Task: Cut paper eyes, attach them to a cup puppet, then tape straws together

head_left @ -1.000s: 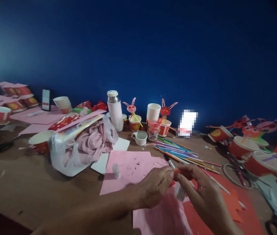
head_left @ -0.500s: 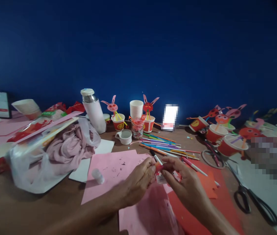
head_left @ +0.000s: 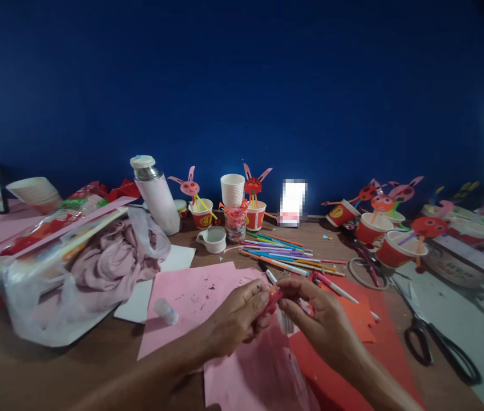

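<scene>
Over the pink paper [head_left: 190, 302], my left hand [head_left: 240, 311] is closed on a small red and pink paper piece [head_left: 273, 297]. My right hand [head_left: 317, 311] meets it from the right, thumb and index finger pinched at the piece's edge; exactly what lies between those fingertips is partly hidden. Beneath the right hand a clear container [head_left: 285, 323] with red bits beside it is half covered. Just behind the hands lie a white-barrelled marker [head_left: 271, 275] and a pink marker [head_left: 338, 287]. A small white-capped bottle [head_left: 165, 312] lies left of my left hand.
Large scissors [head_left: 422, 325] lie at right beside red paper [head_left: 379, 354]. Coloured sticks [head_left: 280, 248], a white cup [head_left: 214, 239] and a flask [head_left: 156, 197] stand or lie behind. Decorated paper cups [head_left: 398, 248] crowd the right; a plastic bag [head_left: 45, 308] sits left.
The view has shifted slightly to the right. The red piece in my left hand has turned and shows more clearly; both hands stay close together.
</scene>
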The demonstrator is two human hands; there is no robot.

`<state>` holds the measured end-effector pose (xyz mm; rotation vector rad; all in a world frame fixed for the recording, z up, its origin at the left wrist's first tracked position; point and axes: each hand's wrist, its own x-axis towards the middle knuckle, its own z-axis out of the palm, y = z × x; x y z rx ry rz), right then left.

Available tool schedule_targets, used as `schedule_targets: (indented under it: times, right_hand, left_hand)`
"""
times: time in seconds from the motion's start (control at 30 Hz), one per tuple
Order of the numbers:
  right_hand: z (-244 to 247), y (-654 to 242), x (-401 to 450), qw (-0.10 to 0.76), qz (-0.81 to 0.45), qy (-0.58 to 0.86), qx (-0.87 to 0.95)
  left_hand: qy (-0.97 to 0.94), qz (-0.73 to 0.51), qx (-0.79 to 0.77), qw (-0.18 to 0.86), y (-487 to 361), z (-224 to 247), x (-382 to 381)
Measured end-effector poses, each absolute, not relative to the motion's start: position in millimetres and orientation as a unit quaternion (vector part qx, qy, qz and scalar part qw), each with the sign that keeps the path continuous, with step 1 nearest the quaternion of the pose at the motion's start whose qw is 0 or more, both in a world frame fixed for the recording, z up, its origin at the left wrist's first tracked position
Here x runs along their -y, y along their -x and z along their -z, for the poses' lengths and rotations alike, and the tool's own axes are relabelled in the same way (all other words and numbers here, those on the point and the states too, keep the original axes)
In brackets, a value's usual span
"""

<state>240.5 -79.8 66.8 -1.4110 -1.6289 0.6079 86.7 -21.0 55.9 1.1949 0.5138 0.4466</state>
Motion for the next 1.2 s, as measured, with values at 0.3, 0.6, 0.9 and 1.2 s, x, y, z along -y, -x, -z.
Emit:
schedule_targets:
  times: [0.3, 0.6, 0.9, 1.2]
  right_hand:
    - [-64, -248, 83, 0.423, -0.182, 0.557, 0.692]
    - [-68, -246, 87, 0.439, -0.136, 0.514, 0.724]
    - [-67, -248, 91, 0.418, -0.096, 0.502, 0.751]
    - [-66, -246, 90, 0.444, -0.086, 0.461, 0.763]
  left_hand:
    - [-0.518, -0.124, -0.218, 0.818, -84, -64, 18]
    - [-0.508, -0.129, -0.201, 0.828, -83, -60, 17]
    - [-0.481, -0.109, -0.200, 0.847, -82, -57, 17]
    - [-0.452, -0.110, -0.199, 0.862, -86, -54, 18]
